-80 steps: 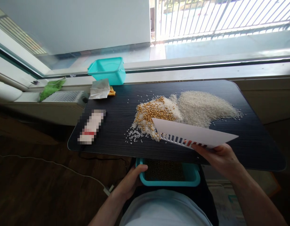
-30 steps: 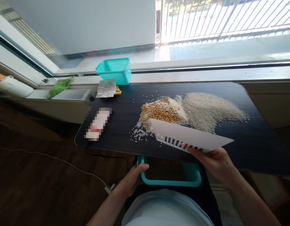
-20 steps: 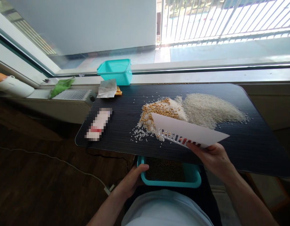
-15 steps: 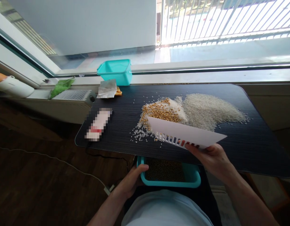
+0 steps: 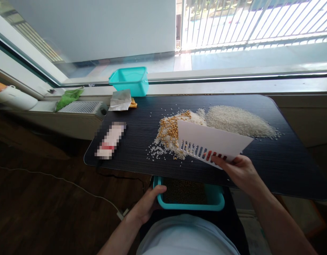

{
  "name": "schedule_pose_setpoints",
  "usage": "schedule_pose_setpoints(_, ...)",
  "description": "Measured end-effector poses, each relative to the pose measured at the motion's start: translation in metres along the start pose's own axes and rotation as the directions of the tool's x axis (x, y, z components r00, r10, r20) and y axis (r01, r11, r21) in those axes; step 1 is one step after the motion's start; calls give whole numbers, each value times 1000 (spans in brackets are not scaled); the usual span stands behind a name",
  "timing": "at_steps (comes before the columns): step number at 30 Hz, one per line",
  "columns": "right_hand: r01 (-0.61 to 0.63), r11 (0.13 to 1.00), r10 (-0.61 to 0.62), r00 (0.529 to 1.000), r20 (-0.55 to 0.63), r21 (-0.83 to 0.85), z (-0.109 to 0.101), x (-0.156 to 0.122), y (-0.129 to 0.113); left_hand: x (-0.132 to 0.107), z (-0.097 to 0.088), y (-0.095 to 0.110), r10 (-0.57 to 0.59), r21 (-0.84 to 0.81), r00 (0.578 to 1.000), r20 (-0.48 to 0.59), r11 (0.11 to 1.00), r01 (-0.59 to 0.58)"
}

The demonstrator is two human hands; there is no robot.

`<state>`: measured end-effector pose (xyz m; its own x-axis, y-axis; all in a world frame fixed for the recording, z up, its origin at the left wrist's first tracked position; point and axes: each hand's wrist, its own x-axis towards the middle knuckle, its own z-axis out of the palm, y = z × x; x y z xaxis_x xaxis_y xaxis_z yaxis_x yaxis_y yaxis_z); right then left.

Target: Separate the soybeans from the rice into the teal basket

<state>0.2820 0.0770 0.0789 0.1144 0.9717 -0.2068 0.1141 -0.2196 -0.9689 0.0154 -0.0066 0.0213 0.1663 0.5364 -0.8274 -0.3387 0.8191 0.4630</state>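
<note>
My right hand [image 5: 239, 170] grips a white slotted scoop [image 5: 211, 143] by its near edge. The scoop stands tilted against a pile of yellow beans mixed with rice [image 5: 170, 130] on the black table [image 5: 142, 120]. A larger heap of plain white rice [image 5: 236, 120] lies to the right of it. My left hand [image 5: 147, 203] holds the left rim of a teal tub [image 5: 188, 206] below the table's near edge, on my lap. The tub holds brownish beans.
A second teal tub [image 5: 130, 80] stands on the window sill at the back left. Crumpled paper [image 5: 120, 100] lies by it. A blurred white and red packet [image 5: 110, 140] lies at the table's left. A radiator [image 5: 78, 108] and green bag [image 5: 69, 97] are further left.
My right hand has pushed the scoop forward and tipped it more upright into the bean pile, so it now covers more of the beans. My left hand stays on the tub.
</note>
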Motion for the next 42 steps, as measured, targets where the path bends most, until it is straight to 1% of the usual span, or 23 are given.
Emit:
schedule_pose_setpoints(5, -34, 999, 34, 999, -7, 21, -4, -1, -5, -1, 0, 1, 5, 12, 1000, -2, 1000, -5)
schedule_pose_setpoints(9, -51, 998, 52, 998, -28, 36, -5, 5, -1, -1, 0, 1, 11, 16, 1000, 5, 1000, -11)
schedule_pose_setpoints(13, -87, 996, 86, 996, 33, 37, -5, 9, 2, -1, 0, 2, -6, 21, 1000, 4, 1000, 6)
schedule_pose_setpoints(17, -148, 989, 144, 984, 100, 29, -5, 5, -3, -1, 1, 2, -11, 23, 1000, 19, 1000, 11)
schedule_pose_setpoints(19, -159, 987, 156, 981, 115, 18, -6, 3, -5, 0, 1, 2, -11, 19, 1000, 15, 1000, 11)
schedule_pose_setpoints(26, -129, 992, 129, 989, 78, -8, -5, 3, -6, 2, -2, 0, -8, 29, 1000, 0, 1000, 8)
schedule_pose_setpoints(29, -116, 993, 118, 989, 85, -32, -6, 2, -8, 2, -4, -1, -6, 22, 1000, 14, 1000, 6)
schedule_pose_setpoints(32, -118, 992, 123, 987, 102, -52, -16, -3, -7, 1, -3, 0, -3, 14, 999, 35, 1000, 3)
schedule_pose_setpoints(36, -98, 994, 103, 989, 104, -54, -30, -14, 1, 0, 1, 2, -12, 20, 999, 30, 1000, 11)
schedule_pose_setpoints(38, -99, 994, 105, 986, 130, -52, -31, -20, 4, 0, 2, 2, -14, 13, 999, 29, 1000, 14)
schedule_pose_setpoints(42, -95, 993, 109, 963, 246, -71, -23, -30, 4, -1, 4, 4, -12, 8, 999, 40, 1000, 12)
